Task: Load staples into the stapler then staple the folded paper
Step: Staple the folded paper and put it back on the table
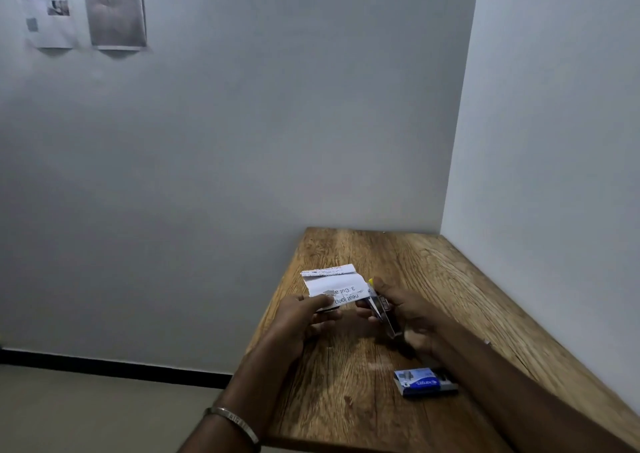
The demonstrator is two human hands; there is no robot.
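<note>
My left hand [306, 315] pinches the near edge of a folded white paper [334, 284] with printed text, held just above the wooden table [433, 279]. My right hand [410, 314] grips a small dark stapler [381, 310] with a yellow tip, its front end against the paper's right edge. Whether the paper sits inside the stapler's jaws is hard to tell. A blue staple box [424, 382] lies on the table near my right forearm, its tray slid partly out.
The table stands in a corner, with white walls at its back and right side. Its left edge drops to a floor with a dark skirting strip. Two printed sheets [81, 7] hang on the wall at the upper left. A metal bangle [232, 418] circles my left wrist.
</note>
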